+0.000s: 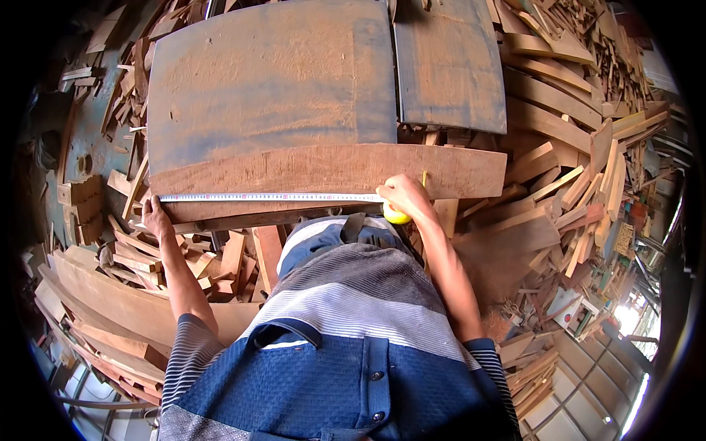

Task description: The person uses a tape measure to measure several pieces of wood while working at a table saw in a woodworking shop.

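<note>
A reddish-brown wooden plank (323, 167) lies along the near edge of the saw table, its far edge gently curved. Across its near side stretches the white blade (272, 197) of a tape measure. At the plank's left end my left hand (153, 217) is closed, pinching the tape's end against the wood. My right hand (404, 197) is closed round the tape measure's yellow case (397, 214), near the plank's right part. The case is partly hidden below my fingers, and a small yellow-green strap (424, 178) sticks out beyond them.
Beyond the plank is a sawdust-covered metal table (279, 81), with a second panel (452, 66) past a dark gap. Curved boards and offcuts (551, 103) are heaped on the right. More wood scraps (228, 264) and long boards (110, 301) lie at the left, close to my body.
</note>
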`<move>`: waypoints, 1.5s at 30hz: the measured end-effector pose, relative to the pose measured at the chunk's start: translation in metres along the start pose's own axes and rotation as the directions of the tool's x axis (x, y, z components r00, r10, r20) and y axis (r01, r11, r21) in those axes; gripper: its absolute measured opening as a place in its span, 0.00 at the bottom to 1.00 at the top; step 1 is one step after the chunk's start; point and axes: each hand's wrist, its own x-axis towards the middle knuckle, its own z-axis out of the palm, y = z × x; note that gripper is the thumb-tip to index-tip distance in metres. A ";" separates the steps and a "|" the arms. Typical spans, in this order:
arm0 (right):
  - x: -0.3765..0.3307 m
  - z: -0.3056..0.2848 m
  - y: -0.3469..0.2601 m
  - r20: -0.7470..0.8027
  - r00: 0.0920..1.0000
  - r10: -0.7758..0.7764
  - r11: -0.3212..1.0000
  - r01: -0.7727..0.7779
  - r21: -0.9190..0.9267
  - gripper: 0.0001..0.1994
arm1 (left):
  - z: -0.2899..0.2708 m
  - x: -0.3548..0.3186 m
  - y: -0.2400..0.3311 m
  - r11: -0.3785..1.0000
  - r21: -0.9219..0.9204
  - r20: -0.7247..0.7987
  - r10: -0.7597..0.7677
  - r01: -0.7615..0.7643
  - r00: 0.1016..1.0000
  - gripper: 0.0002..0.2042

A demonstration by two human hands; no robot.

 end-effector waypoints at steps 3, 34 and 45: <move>-0.020 0.008 0.023 0.113 0.993 -0.016 0.951 -0.019 0.307 0.18 | -0.001 0.011 -0.001 0.998 -0.058 0.066 -0.032 0.036 0.997 0.24; -0.055 -0.008 0.002 -0.419 0.908 -0.035 -0.263 0.396 0.880 0.12 | 0.204 -0.401 0.317 0.761 -0.065 0.919 0.297 0.646 -0.258 0.30; 0.001 0.018 0.102 -0.163 0.903 0.397 -0.156 0.241 0.958 0.09 | 0.182 -0.349 0.305 0.959 -0.056 0.987 0.011 -0.277 -0.163 0.18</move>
